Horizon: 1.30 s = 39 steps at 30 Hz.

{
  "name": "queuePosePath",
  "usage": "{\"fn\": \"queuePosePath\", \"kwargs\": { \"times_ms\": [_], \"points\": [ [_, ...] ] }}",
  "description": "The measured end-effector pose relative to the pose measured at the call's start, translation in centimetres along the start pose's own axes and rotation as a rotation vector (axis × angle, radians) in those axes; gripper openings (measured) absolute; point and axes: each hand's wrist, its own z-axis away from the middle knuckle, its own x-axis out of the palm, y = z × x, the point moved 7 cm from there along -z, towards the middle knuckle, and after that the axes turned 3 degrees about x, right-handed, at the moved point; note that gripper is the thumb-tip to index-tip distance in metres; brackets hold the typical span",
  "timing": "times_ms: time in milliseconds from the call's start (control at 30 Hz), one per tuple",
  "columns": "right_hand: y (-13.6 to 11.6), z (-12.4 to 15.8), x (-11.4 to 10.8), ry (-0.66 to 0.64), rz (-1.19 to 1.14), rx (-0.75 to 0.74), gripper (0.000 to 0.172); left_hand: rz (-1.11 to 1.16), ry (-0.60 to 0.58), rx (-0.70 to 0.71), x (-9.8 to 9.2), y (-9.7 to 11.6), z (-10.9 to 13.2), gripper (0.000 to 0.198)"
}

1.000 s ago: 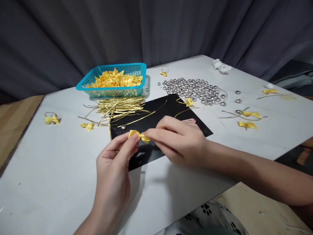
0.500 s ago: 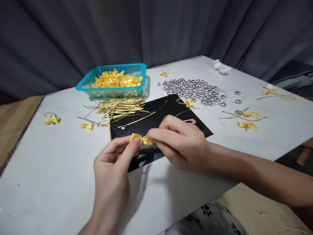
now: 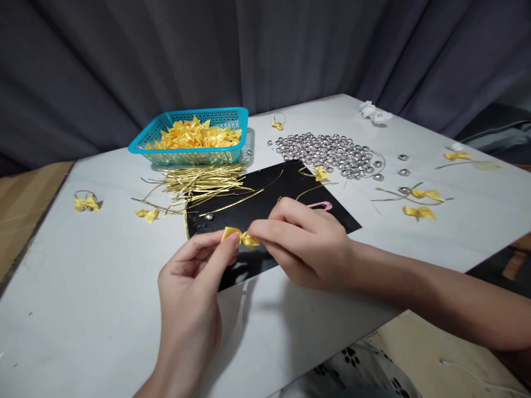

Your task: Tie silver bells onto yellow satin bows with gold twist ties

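A small yellow ribbon bow (image 3: 250, 240) is held over the near part of a black sheet (image 3: 265, 207). My left hand (image 3: 199, 271) pinches the bow's left loop between thumb and forefinger. On the bow's other side, my right hand (image 3: 305, 240) has its fingertips closed at the right loop. Part of the bow is hidden by the fingers. Behind my right hand a pink clip-like thing (image 3: 326, 205) partly shows. One silver bead (image 3: 209, 216) rests on the sheet beyond my left hand, near some loose gold wire ties (image 3: 232, 205).
A blue basket (image 3: 188, 150) full of yellow bows stands at the back left, with a heap of gold ties (image 3: 203, 179) before it. Silver beads (image 3: 327, 152) lie piled at the back. Loose bows (image 3: 420, 213) and a crumpled white tissue (image 3: 374, 113) are on the right.
Both hands keep their pinch on the bow. They have shifted only very slightly; the things on the table lie as before.
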Motion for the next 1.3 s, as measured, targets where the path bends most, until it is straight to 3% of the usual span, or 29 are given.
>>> {"fn": "queuePosePath", "kwargs": {
  "times_ms": [333,433,533,633,733,800,900,1033,1300],
  "points": [
    [-0.5,0.2,0.4,-0.010,0.114,-0.106,0.024,0.011,-0.013,-0.030,0.0,-0.5,-0.1,0.007],
    [-0.5,0.4,0.8,-0.044,0.168,-0.124,0.021,0.000,-0.026,0.026,0.0,-0.2,0.0,0.008],
    [-0.4,0.5,1.1,-0.067,0.188,-0.084,0.017,-0.060,-0.004,0.149,-0.2,0.6,0.4,0.006],
    [0.2,0.5,1.5,-0.104,0.113,0.049,0.013,-0.168,0.052,0.307,-0.3,1.6,1.0,0.007],
    [1.0,0.6,2.3,-0.192,-0.093,0.246,0.010,-0.289,0.066,0.524,-0.1,2.8,1.9,0.012],
    [1.2,0.9,2.9,-0.227,-0.275,0.332,0.006,-0.358,0.016,0.683,0.3,3.5,2.6,0.020],
    [0.8,1.1,2.8,-0.136,-0.488,0.306,0.005,-0.460,-0.103,0.910,0.7,4.1,3.6,0.038],
    [0.5,1.7,2.5,-0.019,-0.586,0.247,0.007,-0.603,-0.201,1.160,0.9,4.9,4.8,0.049],
    [0.2,2.2,2.0,0.054,-0.614,0.187,0.002,-0.936,-0.457,1.408,1.1,4.5,5.5,0.060]
  ]
}}
